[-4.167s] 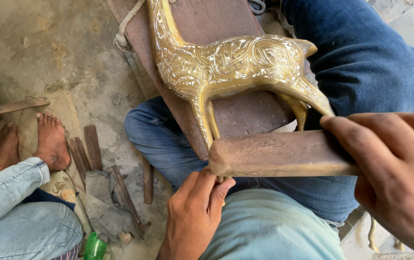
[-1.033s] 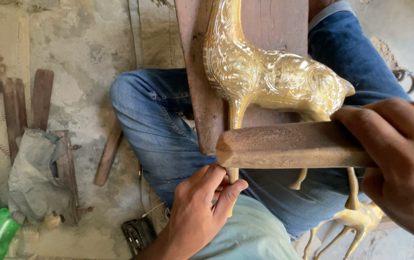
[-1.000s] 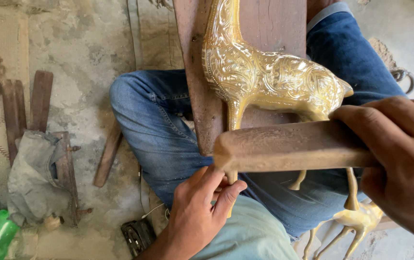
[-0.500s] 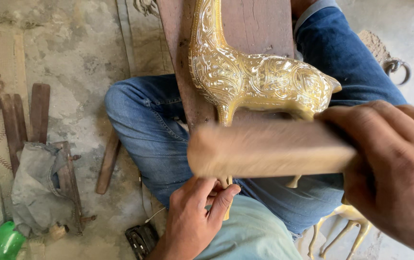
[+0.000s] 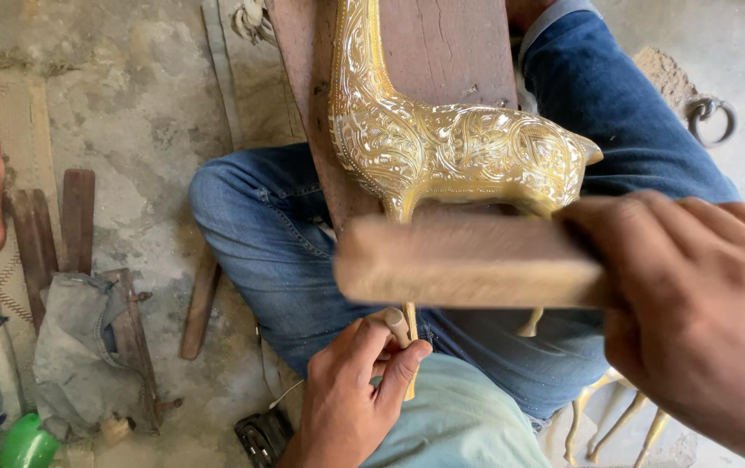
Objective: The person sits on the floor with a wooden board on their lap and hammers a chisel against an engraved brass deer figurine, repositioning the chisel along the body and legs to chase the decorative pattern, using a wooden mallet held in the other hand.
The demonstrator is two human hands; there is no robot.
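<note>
I am seeing no labels, signs or screens around me. The only package-like thing is lying at the lower left corner on the floor: 1 green plastic bottle (image 5: 24, 444), rounded, partly cut off by the frame edge.

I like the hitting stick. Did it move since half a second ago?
Yes. The wooden stick in the right hand dropped lower, now further below the brass animal's belly.
</note>
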